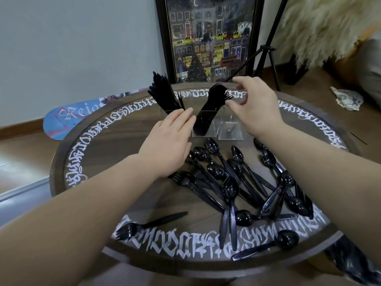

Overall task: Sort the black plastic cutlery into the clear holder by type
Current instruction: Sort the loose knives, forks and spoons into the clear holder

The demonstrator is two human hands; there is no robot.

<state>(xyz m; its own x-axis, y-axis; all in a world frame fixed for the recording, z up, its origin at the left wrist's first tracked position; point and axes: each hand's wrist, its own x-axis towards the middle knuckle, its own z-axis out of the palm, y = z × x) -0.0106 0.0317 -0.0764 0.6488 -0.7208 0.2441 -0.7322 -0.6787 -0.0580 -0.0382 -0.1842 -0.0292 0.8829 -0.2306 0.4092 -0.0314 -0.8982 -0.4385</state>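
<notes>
Both hands empty — left hand (168, 141) flat, hiding the clear holder's (228, 129) left compartment; right hand (255, 110) loosely open at the forks (214, 100) — fingertips blurred.

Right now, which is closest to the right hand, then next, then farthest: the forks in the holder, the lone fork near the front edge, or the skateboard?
1. Forks in the holder: at the right hand's fingertips, middle compartment.
2. Lone fork: front left of the table.
3. Skateboard: on the floor, beyond the table's far left edge.
</notes>
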